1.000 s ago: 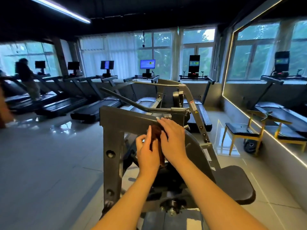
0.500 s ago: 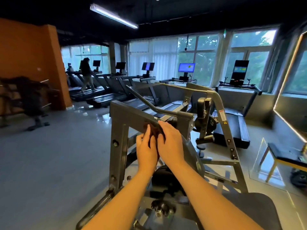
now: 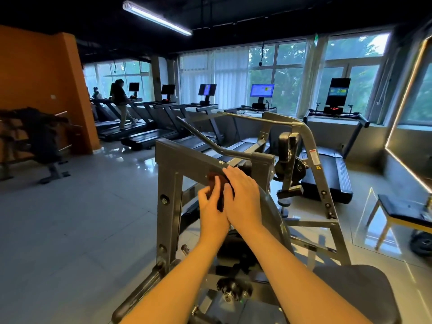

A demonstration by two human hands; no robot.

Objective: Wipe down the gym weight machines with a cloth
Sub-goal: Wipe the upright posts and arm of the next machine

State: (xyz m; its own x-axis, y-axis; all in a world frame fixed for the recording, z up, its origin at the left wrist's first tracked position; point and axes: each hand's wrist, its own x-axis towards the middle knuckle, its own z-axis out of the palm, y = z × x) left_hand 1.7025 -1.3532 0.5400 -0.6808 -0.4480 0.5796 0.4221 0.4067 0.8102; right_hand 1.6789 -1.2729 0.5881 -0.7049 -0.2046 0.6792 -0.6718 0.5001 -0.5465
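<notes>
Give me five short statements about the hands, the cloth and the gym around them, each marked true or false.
1. The right hand lies with straight fingers over the dark cloth on the grey crossbar. True.
2. The left hand is away from the cloth. False: it holds the cloth's lower part.
3. A person is on a treadmill near the far windows. True.
4. The wall at left is blue. False: it is orange.
5. The ceiling light is off. False: it is lit.

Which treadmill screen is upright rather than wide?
The rightmost treadmill screen; every other screen in the row is wider than tall.
</notes>
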